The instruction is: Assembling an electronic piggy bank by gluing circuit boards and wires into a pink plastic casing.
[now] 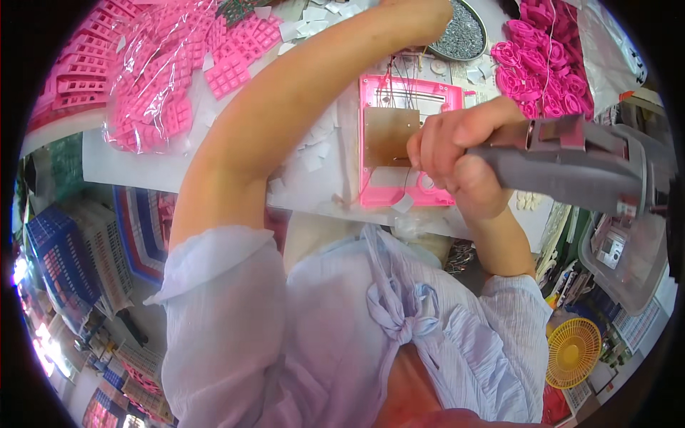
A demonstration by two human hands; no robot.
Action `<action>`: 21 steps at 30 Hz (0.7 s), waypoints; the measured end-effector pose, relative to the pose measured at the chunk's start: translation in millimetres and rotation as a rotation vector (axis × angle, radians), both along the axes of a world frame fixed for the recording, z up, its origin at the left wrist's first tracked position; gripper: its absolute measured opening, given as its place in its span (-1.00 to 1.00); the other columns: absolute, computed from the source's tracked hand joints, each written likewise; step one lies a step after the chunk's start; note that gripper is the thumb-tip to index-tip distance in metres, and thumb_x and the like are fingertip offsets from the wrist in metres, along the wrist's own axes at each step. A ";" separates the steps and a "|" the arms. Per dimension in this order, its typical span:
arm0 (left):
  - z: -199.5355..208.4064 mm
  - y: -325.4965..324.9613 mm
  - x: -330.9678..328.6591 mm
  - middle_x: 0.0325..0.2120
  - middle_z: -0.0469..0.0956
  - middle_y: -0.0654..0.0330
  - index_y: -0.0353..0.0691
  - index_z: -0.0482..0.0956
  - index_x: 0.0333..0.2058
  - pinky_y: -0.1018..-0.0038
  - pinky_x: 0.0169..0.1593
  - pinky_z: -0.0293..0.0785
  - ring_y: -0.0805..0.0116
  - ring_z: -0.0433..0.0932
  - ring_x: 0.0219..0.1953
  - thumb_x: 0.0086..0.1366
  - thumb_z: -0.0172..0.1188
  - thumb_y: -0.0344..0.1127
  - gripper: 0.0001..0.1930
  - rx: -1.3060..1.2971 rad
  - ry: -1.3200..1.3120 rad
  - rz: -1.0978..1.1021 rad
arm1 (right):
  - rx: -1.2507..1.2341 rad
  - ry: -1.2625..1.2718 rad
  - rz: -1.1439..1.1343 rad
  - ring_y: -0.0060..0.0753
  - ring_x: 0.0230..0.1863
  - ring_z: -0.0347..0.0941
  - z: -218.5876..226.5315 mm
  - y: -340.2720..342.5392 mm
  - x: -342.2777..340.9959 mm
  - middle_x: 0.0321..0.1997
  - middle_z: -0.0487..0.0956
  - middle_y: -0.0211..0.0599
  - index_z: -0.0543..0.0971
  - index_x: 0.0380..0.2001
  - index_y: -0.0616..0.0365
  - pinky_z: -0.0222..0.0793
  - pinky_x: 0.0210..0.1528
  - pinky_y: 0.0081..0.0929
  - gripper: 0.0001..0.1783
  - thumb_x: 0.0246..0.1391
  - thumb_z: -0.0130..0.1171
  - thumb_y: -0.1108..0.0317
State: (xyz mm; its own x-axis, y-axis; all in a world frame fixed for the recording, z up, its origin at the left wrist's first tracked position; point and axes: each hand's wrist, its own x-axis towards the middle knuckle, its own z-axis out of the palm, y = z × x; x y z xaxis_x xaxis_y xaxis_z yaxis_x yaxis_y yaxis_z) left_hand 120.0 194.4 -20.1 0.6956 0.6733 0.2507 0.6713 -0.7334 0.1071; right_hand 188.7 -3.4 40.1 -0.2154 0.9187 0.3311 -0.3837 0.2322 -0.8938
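Pink housing (399, 191) on surface: right hand (457, 160), fingers wrapped round grey driver (571, 167), should stay square over the plate (389, 135); left hand's fingers unseen, far at the screw dish (462, 36).

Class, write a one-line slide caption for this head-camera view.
Right hand holds a grey power screwdriver over a pink frame; left hand reaches a screw dish.

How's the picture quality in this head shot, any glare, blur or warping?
Head view: strong fisheye bending, with a black rim at the corners; even bright light on the white table; glare on the clear bags of pink parts; blown-out spots at lower left; the grey power tool in the right hand looks slightly smeared.
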 end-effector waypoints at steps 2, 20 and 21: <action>-11.4 5.5 9.9 -0.36 0.69 0.08 -0.08 0.75 -0.45 -0.03 0.01 0.30 0.08 0.60 -0.16 0.11 0.15 -0.30 -0.82 -0.022 -0.036 -0.026 | -0.008 0.007 0.004 -0.55 -0.65 0.23 -1.3 -2.9 -2.5 -0.66 0.32 -0.50 0.32 -0.13 0.03 0.28 -0.51 -0.44 -0.67 0.26 0.25 0.18; 9.1 -155.4 -130.2 -0.39 0.63 0.35 -0.03 0.65 -0.36 0.24 -0.08 0.26 0.28 0.54 -0.29 0.09 0.37 -0.32 -0.88 -0.249 -0.620 -0.092 | 0.143 0.105 0.230 -0.57 -0.59 0.29 6.1 22.3 0.2 -0.62 0.39 -0.47 0.37 -0.10 0.13 0.30 -0.48 -0.48 -0.67 0.21 0.30 0.31; 4.7 -171.1 -132.8 -0.37 0.62 0.40 0.03 0.65 -0.37 0.18 -0.06 0.18 0.31 0.51 -0.27 0.11 0.36 -0.29 -0.91 -0.248 -0.601 -0.082 | 0.152 0.073 0.213 -0.58 -0.61 0.27 12.4 21.2 0.3 -0.63 0.37 -0.52 0.36 -0.08 0.08 0.29 -0.51 -0.48 -0.67 0.25 0.25 0.22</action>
State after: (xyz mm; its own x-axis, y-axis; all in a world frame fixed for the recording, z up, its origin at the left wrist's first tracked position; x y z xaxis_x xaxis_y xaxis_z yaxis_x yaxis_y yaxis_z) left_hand -12.8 23.3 -15.4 0.5343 0.7121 0.4554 0.3850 -0.6847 0.6189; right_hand 189.0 17.8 52.5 -0.3685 0.7937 0.4840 -0.5008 0.2691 -0.8227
